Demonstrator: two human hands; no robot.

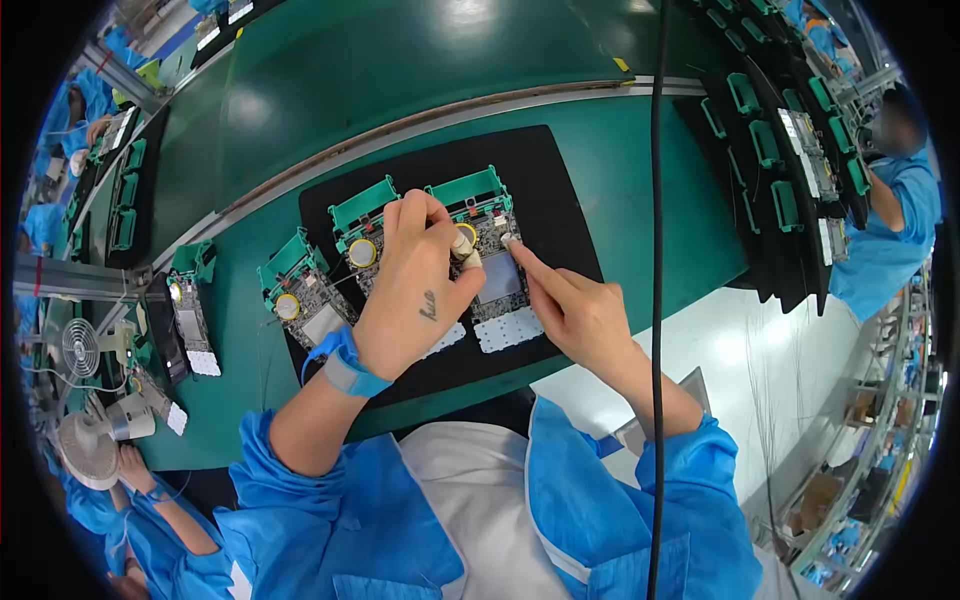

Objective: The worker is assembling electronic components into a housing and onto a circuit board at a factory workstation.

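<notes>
My left hand [410, 275] is over the right-hand circuit board [498, 312], its thumb and fingers pinched together beside a yellow-ringed round part [467, 233]. Pale covers sit on its fingertips, and whatever they pinch is hidden. From the right, my right hand [588, 315] reaches in with the index finger stretched out, its tip on the upper right of that board; the other fingers are curled. Partly behind my left hand lies a middle board with a green plastic frame [363, 207]. A third board [318, 312] lies tilted further left.
A black mat [560, 190] lies under the boards on the green bench [620, 160]. Another board [190, 315] and a small white fan [88, 450] are at left. A black cable [657, 300] hangs at right. Black trays [765, 190] hold green-framed boards. Co-workers stand on both sides.
</notes>
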